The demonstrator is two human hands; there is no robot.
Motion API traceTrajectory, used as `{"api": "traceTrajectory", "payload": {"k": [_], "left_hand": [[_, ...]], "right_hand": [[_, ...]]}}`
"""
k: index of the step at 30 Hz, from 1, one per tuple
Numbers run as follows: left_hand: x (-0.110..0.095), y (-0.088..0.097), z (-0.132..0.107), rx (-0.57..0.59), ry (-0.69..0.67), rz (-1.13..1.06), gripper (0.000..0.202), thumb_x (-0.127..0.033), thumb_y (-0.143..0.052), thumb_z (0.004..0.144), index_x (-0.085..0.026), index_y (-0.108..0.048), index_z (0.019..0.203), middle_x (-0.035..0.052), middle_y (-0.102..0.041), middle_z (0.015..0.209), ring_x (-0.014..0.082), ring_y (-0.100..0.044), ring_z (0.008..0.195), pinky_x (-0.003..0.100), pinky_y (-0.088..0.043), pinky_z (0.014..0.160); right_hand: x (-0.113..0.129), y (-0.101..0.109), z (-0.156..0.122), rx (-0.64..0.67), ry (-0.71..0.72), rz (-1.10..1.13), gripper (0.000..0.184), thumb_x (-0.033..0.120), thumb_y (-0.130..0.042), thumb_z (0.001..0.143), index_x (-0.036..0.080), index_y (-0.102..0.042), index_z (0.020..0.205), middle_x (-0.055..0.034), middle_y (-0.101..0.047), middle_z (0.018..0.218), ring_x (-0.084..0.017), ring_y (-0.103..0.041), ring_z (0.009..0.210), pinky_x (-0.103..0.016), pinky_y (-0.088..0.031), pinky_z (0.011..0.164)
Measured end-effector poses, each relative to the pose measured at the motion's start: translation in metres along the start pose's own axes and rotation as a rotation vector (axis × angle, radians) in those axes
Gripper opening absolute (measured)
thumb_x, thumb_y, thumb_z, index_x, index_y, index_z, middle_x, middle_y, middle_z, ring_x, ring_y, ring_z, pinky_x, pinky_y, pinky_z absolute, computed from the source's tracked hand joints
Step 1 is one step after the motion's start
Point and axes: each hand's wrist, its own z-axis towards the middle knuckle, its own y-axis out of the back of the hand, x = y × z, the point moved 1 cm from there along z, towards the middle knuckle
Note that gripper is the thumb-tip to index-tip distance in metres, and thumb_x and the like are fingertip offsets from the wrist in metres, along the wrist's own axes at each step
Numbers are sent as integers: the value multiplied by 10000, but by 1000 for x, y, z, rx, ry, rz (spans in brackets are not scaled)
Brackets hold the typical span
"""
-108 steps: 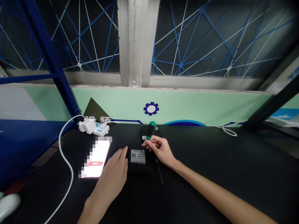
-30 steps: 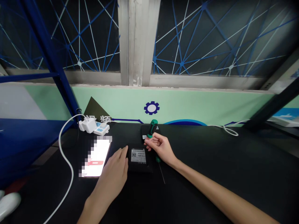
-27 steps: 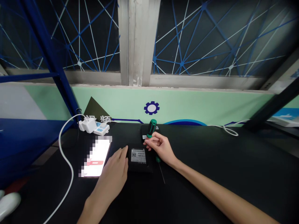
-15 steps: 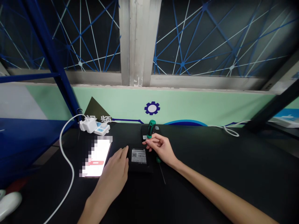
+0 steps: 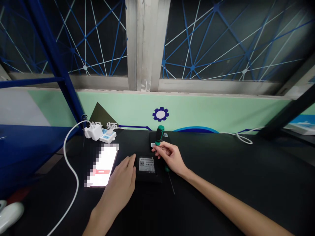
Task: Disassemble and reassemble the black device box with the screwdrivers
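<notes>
Green-handled screwdriver [image 5: 159, 134], pinched in the right hand [image 5: 165, 152] above the far-right corner of the labelled black case [image 5: 148, 167] on the surface [image 5: 221, 157], is best aligned square, with the left hand [image 5: 124, 173], fingers straight and together, bracing the case.

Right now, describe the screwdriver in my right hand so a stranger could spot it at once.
On the green wall behind the black table, find the gear emblem. Just below it in view, the right hand holds the screwdriver roughly upright, green-and-black handle on top. That upright handle sets it apart from the other screwdriver, which lies on the table.
</notes>
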Motion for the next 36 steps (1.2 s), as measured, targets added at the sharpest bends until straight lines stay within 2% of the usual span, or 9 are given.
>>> {"api": "traceTrajectory", "payload": {"k": [7, 13, 19, 30, 36], "left_hand": [[-1, 1, 0, -1, -14, 19, 550, -341, -219, 1030, -130, -374, 1514, 144, -478, 1515, 295, -429, 1407, 474, -416, 1099], [0, 0, 0, -12, -19, 33, 545, -342, -217, 1032, -138, -376, 1512, 142, -497, 1499, 291, -449, 1391, 467, -436, 1078], [-3, 3, 1, 20, -16, 53, 563, -330, -189, 1027, -110, -373, 1512, 149, -477, 1512, 291, -428, 1405, 463, -412, 1102], [-1, 1, -1, -20, -31, 26, 539, -336, -225, 1034, -131, -385, 1507, 147, -493, 1502, 298, -447, 1393, 479, -432, 1085], [-1, 1, 0, -22, -23, 31, 532, -328, -233, 1030, -142, -388, 1504, 143, -501, 1498, 293, -447, 1396, 467, -435, 1085]], "right_hand": [[4, -1, 1, -35, 18, -43, 382, 525, -813, 725, 193, -627, 702, -25, -686, 661, -153, -630, 566, -279, -555, 548], [3, 0, 0, -64, -10, -41, 425, 508, -844, 694, 220, -530, 698, -53, -752, 701, -229, -723, 695, -307, -565, 594], [2, 0, -1, -40, -9, -28, 378, 498, -799, 756, 214, -553, 718, -77, -783, 774, -225, -736, 720, -318, -570, 653], [0, 1, 0, -45, 27, -38, 319, 489, -805, 748, 195, -685, 780, -44, -736, 747, -168, -655, 627, -285, -549, 582], [-1, 1, 0, -43, 23, -52, 322, 509, -774, 778, 198, -692, 791, -49, -727, 757, -174, -657, 638, -289, -556, 573]]}}
